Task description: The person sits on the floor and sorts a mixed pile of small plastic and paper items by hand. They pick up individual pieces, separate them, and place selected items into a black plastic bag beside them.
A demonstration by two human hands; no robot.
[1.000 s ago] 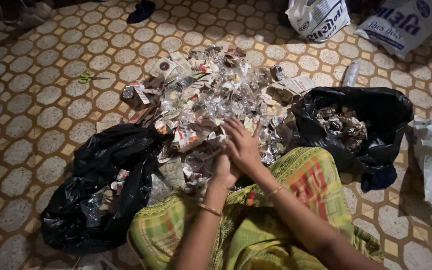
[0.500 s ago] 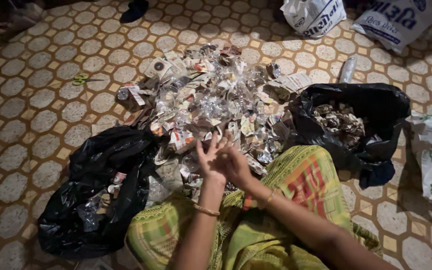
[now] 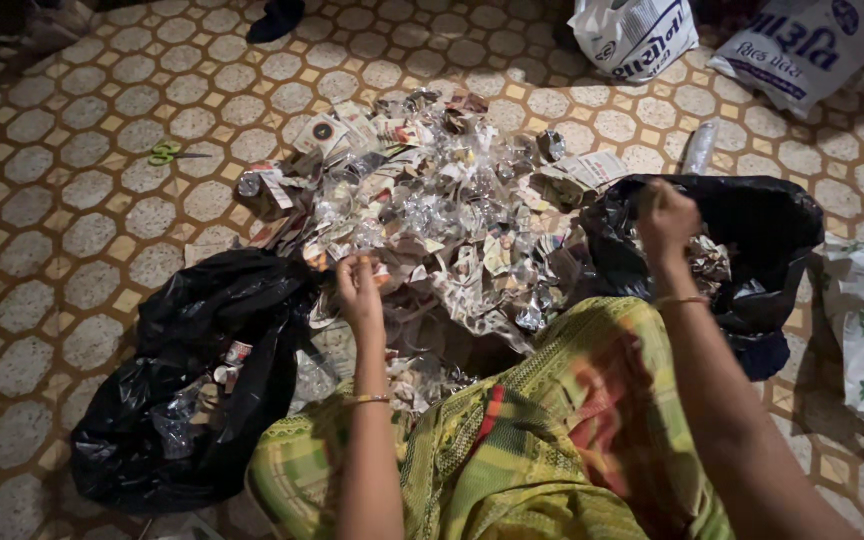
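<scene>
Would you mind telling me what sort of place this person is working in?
Probably the floor of a home or small workroom used for sorting scrap: a patterned tiled floor, a heap of foil and paper scraps, and black plastic bags beside the seated person.

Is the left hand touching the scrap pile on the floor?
Touching. The head view shows the left hand with its fingertips resting on the near edge of the scrap pile, with no gap visible.

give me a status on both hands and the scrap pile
Left hand on wrapper pile, grip unclear. Right hand over right black bag, grip unclear. Left black bag beside pile.
</scene>
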